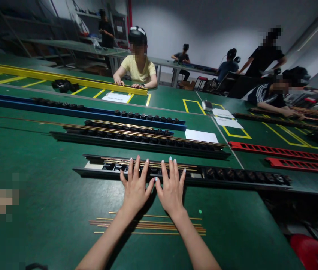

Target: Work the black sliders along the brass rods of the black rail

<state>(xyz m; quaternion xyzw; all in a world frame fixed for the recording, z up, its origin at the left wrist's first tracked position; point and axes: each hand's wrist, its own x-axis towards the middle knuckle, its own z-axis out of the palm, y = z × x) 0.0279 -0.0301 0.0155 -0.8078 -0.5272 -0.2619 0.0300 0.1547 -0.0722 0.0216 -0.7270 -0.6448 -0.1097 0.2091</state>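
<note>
My left hand lies with fingers spread over the near black channel rail, fingertips at the thin brass-coloured rods in it. Beside it my right hand is stretched out flat over the same rail, the two thumbs meeting or nearly so. Neither hand grips anything. A row of black parts fills the rail's right end, and more sit under the rods on the left. Several loose brass-coloured rods lie on the green table beneath my forearms.
Beyond stand another black rail with rods on top, a blue rail and a yellow rail. Red slotted strips lie at right, near white papers. A co-worker in a yellow shirt sits opposite; others work farther off.
</note>
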